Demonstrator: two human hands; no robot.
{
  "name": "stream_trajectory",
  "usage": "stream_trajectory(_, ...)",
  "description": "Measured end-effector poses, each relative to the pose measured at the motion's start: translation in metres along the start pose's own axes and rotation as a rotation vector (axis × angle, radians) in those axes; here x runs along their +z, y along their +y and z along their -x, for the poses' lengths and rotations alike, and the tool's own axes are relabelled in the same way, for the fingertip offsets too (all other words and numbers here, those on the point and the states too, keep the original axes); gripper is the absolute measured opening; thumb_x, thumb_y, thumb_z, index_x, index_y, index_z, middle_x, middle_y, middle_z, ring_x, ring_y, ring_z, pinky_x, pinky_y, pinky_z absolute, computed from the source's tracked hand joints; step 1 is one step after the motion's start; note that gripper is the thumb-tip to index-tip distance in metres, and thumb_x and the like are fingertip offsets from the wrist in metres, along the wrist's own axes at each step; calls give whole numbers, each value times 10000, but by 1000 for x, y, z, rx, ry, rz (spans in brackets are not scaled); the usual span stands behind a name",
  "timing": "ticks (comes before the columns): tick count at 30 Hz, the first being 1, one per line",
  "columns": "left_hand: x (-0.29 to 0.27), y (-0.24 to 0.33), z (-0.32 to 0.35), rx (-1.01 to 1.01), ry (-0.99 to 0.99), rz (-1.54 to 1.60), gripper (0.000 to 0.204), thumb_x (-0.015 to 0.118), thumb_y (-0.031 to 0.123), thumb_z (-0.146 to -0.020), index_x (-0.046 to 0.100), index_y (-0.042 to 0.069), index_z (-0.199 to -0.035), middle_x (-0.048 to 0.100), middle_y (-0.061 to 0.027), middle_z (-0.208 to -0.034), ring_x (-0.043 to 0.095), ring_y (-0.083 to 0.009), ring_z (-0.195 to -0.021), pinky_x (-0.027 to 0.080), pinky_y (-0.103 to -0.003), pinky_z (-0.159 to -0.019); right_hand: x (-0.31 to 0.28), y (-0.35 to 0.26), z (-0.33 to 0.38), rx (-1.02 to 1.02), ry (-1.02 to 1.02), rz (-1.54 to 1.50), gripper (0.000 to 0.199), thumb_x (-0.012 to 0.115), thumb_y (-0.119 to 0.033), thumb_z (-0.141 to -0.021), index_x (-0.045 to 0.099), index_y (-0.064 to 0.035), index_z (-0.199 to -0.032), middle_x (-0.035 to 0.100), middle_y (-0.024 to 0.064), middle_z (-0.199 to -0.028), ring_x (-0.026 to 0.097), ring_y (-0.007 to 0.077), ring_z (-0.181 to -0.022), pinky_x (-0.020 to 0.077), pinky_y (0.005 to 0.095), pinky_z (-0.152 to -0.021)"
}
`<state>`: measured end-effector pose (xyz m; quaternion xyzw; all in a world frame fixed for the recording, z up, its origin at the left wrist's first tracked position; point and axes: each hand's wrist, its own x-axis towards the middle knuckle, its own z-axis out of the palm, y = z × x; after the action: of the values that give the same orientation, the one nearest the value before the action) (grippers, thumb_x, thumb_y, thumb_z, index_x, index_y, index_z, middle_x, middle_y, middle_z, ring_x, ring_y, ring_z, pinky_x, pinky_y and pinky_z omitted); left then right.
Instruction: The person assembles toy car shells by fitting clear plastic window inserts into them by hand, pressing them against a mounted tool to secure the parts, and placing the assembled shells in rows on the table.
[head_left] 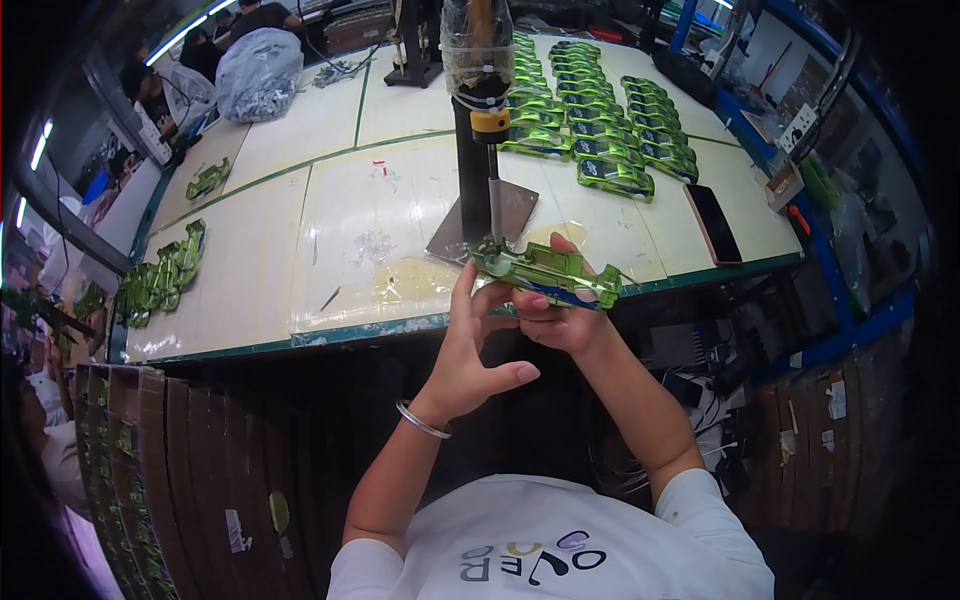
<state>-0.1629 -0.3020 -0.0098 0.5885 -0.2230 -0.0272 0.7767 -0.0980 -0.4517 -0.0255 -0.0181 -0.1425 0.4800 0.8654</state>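
My right hand [570, 325] is closed on a translucent green toy car body [550, 272], with fingers round its far side and underneath. My left hand [468, 350] has its fingers against the left end of the car body, and its thumb stretches out apart from it. A silver bracelet circles the left wrist. Above the car's left end, an upright powered screwdriver [490, 125] with a yellow collar reaches down, its shaft [495, 205] meeting the car. Whether it touches a screw is too small to tell.
Rows of green toy car bodies [605, 145] stand at the back right, beside a phone [711, 224]. More lie at the left [165, 272]. Behind the screwdriver post is a dark plate [520, 210]. A plastic bag [260, 75] sits far left; cardboard boxes [190, 450] stand below the table.
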Motion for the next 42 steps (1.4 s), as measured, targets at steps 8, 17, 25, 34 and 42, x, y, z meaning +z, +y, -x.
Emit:
stream_trajectory(8,1,1,-1,7,-13,-32,1113,744,262,-581,-63,30,-1312,342,-176,-1211,360,-246,-1132,349,-360,-889,-4,-2,0,11,-51,-46,639,304,-498,-832,389,42,-1163,495,154,-675,306,89,-375,297,204,-321)
stream_trajectory(17,-2,-5,-2,9,-18,-1,1083,725,211,-598,-70,28,-1311,332,-186,-1228,352,-251,-1146,353,-359,-887,0,-1,-2,2,49,2,610,295,-499,-831,432,18,-1124,496,148,-678,312,91,-374,307,204,-330)
stream_trajectory(25,-12,7,36,-309,-8,-267,604,637,119,-722,313,-7,-1215,538,-156,-1036,539,-214,-928,416,-315,-827,2,27,54,4,399,73,537,317,-479,-833,496,-20,-1048,554,200,-745,478,190,-440,402,251,-376)
stream_trajectory(34,104,152,8,660,-479,-819,107,528,154,-612,524,49,-635,448,-18,-606,458,-156,-593,366,-279,-567,44,-56,64,-376,755,681,440,323,-416,-870,444,-60,-1099,577,154,-860,586,239,-654,505,345,-501)
stream_trajectory(42,103,185,5,959,-517,-1272,161,520,185,-677,585,52,-741,505,-53,-643,456,-178,-589,381,-272,-579,14,-134,2,-328,1109,1620,520,574,-197,-769,379,-125,-1246,526,16,-860,479,89,-648,394,225,-507)
